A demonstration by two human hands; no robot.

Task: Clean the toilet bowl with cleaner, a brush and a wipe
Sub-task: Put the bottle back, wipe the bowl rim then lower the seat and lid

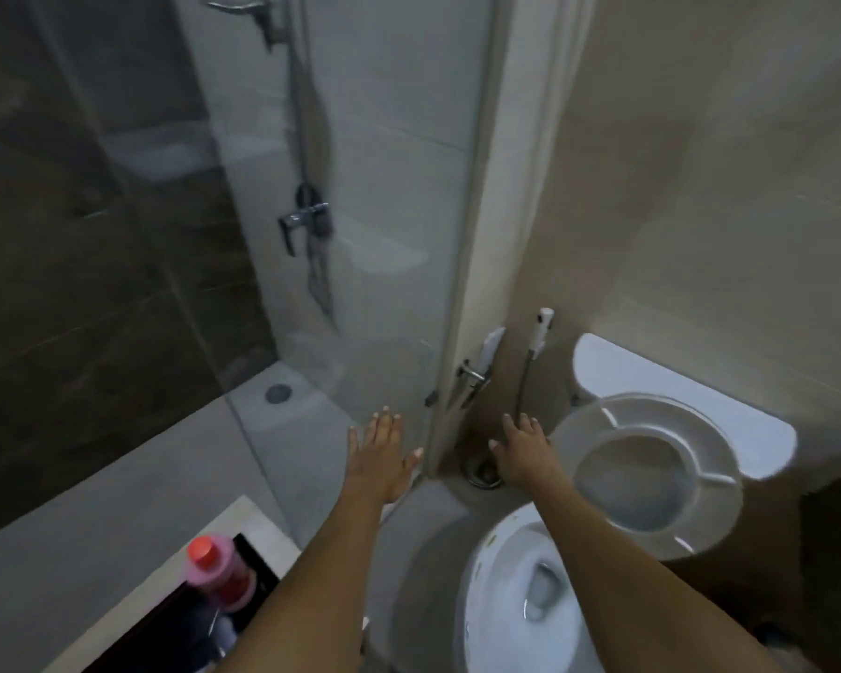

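Note:
The white toilet bowl point(496, 604) lies at the lower right, its seat and lid point(651, 473) raised against the cistern point(690, 386). A pink bottle with an orange-red cap point(217, 565) stands at the lower left on a dark surface. Both my arms stretch forward. My left hand point(382, 454) is flat with fingers spread, in front of the glass shower panel. My right hand point(525, 451) is also spread and holds nothing, above a round metal base point(481, 473) on the floor in the corner beside the toilet. No wipe is in view.
A glass shower enclosure point(360, 235) with a mixer tap point(307, 218) and a floor drain point(278, 393) fills the left. A bidet sprayer point(541, 330) with its hose hangs on the beige wall left of the cistern. Grey floor tiles lie between the counter edge and the toilet.

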